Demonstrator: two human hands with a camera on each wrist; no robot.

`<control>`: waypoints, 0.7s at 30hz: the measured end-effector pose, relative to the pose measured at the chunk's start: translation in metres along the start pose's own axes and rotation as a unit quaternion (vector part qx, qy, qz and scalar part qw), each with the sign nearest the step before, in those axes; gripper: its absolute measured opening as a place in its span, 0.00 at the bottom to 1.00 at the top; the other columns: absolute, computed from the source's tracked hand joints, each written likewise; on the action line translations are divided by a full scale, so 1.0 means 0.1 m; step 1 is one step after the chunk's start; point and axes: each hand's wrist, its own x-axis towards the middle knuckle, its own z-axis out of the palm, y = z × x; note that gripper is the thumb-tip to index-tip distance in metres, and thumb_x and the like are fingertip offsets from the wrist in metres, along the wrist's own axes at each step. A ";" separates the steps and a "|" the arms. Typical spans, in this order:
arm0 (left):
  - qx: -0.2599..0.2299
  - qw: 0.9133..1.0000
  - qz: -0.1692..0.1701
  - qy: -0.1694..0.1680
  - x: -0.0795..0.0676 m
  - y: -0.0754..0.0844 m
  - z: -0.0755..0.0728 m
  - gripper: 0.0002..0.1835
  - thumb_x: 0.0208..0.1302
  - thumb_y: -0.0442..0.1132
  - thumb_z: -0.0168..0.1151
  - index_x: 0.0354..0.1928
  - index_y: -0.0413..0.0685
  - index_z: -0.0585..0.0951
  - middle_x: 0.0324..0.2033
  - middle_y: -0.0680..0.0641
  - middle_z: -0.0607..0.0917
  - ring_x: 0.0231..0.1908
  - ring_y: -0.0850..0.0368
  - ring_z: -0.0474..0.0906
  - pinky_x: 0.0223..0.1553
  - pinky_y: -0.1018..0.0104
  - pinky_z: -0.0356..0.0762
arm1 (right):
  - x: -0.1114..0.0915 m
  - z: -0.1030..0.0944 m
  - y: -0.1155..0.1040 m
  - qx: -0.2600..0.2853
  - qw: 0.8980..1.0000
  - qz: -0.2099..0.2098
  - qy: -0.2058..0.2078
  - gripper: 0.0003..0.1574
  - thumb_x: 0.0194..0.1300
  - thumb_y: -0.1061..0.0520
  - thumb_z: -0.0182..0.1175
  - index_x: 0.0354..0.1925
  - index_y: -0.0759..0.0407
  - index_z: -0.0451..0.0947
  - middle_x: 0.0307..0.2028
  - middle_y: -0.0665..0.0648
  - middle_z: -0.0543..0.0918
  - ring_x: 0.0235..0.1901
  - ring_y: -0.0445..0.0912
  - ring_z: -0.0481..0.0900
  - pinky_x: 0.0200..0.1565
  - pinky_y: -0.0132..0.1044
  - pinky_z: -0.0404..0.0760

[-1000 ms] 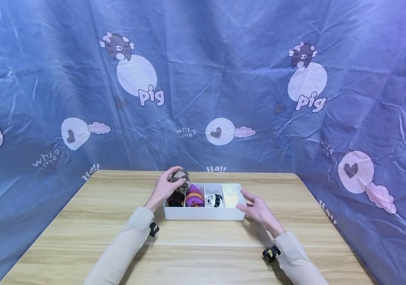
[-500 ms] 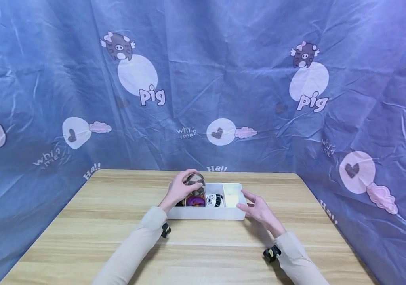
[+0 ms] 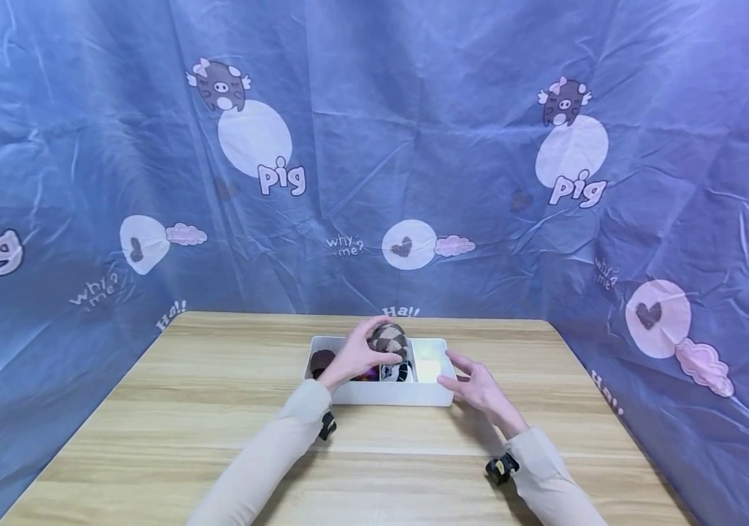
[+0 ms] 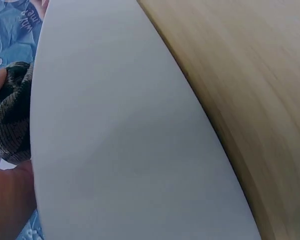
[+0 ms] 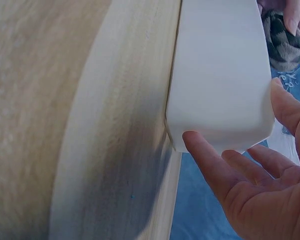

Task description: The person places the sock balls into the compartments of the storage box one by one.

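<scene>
My left hand [image 3: 361, 352] grips a rolled-up brown-and-beige checked sock [image 3: 390, 342] above the third compartment of a white divided box [image 3: 387, 394]. Beneath it, a black-and-white rolled sock [image 3: 395, 372] lies in that compartment. A dark brown rolled sock [image 3: 321, 360] sits in the leftmost compartment; a purple-and-orange one [image 3: 369, 375] is mostly hidden behind my left hand. My right hand [image 3: 481, 385] rests its spread, fairly straight fingers against the box's right end. In the right wrist view, one fingertip touches the box's outer wall [image 5: 219, 75] near its lower corner.
The box stands toward the back of a light wooden table [image 3: 413, 467]. A blue printed curtain [image 3: 361, 146] hangs behind the table and along its sides. Each wrist wears a small black camera, such as the right wrist camera [image 3: 500, 468].
My left hand has carried the checked sock rightward from over the leftmost compartment, past the second, to over the third. The box has shifted very slightly right; my right hand stays at its end.
</scene>
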 end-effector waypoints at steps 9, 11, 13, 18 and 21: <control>0.024 0.999 0.033 0.002 0.08 0.05 0.28 0.34 0.48 0.46 0.79 0.60 0.60 0.76 0.59 0.51 0.78 0.56 0.54 0.75 0.56 0.57 0.75 | 0.03 0.00 0.03 0.023 1.000 -0.015 -0.010 0.48 0.65 0.58 0.64 0.75 0.64 0.51 0.75 0.68 0.51 0.65 0.67 0.67 0.54 0.47 0.81; 0.034 0.999 0.039 0.005 0.10 0.07 0.34 0.34 0.48 0.45 0.79 0.60 0.57 0.77 0.58 0.51 0.79 0.55 0.54 0.75 0.56 0.58 0.74 | 0.03 0.00 0.03 0.024 1.000 -0.016 -0.010 0.48 0.65 0.58 0.64 0.75 0.64 0.51 0.75 0.68 0.51 0.65 0.67 0.67 0.53 0.47 0.81; 0.047 0.998 0.040 0.008 0.11 0.09 0.41 0.34 0.47 0.45 0.80 0.59 0.57 0.78 0.57 0.52 0.79 0.55 0.56 0.75 0.56 0.60 0.74 | 0.03 0.00 0.04 0.018 1.000 -0.017 -0.009 0.48 0.65 0.58 0.64 0.75 0.64 0.51 0.75 0.68 0.51 0.65 0.67 0.68 0.53 0.47 0.81; 0.065 0.997 0.042 0.007 0.13 0.13 0.57 0.35 0.47 0.45 0.79 0.60 0.54 0.77 0.56 0.50 0.80 0.54 0.55 0.76 0.56 0.61 0.73 | 0.03 0.00 0.04 0.016 1.000 -0.019 -0.007 0.48 0.65 0.59 0.64 0.75 0.64 0.51 0.75 0.68 0.52 0.64 0.67 0.69 0.52 0.47 0.82; 0.076 0.997 0.035 0.003 0.13 0.13 0.64 0.37 0.48 0.47 0.78 0.61 0.53 0.75 0.56 0.49 0.79 0.53 0.54 0.76 0.54 0.62 0.75 | 0.03 0.00 0.04 0.008 1.000 -0.020 -0.005 0.47 0.65 0.58 0.64 0.74 0.64 0.52 0.74 0.68 0.53 0.64 0.67 0.69 0.51 0.45 0.83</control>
